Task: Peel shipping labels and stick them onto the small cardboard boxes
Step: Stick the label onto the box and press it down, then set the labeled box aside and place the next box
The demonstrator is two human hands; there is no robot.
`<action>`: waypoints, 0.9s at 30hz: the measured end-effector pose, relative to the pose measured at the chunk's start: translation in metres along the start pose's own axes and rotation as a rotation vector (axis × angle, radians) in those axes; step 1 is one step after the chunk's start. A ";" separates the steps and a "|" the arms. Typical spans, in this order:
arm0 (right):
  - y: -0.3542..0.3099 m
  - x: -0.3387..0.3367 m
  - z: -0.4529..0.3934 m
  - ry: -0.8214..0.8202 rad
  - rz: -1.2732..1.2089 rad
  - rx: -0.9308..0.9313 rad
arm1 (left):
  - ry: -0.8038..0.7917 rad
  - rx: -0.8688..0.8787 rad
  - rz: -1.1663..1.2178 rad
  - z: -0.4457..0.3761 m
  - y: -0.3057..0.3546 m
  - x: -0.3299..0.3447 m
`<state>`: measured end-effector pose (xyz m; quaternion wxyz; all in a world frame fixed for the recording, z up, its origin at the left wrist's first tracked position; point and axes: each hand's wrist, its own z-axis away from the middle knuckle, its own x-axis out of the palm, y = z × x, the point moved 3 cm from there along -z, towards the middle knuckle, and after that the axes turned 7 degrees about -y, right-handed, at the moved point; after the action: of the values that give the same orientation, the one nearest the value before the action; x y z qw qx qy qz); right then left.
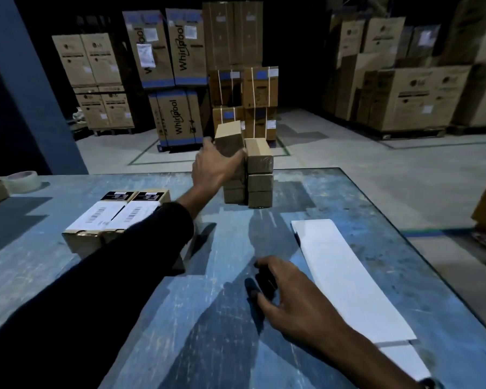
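Left hand (212, 167) gripping top box (230, 138), fingertips probably hidden

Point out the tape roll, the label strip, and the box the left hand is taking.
tape roll (23, 181), head view, on its outer side wall
label strip (348, 276), head view, mid white face
tilted small box (229, 136), head view, its lit top face
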<state>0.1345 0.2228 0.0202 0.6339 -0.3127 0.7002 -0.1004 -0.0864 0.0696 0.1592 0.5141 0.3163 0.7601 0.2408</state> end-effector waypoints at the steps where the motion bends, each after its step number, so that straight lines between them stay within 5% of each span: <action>1: 0.000 0.000 0.000 -0.001 0.022 -0.004 | 0.003 -0.038 0.018 -0.014 0.003 0.002; 18: -0.005 -0.002 -0.004 -0.008 0.098 0.032 | 0.192 -0.102 0.145 -0.061 0.006 0.019; 27: -0.002 -0.009 -0.001 0.090 0.005 0.065 | 0.082 0.235 0.357 0.034 0.009 -0.035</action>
<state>0.1339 0.2264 0.0288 0.6120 -0.2855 0.7250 -0.1354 -0.0429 0.0517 0.1757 0.3915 0.4936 0.7351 0.2504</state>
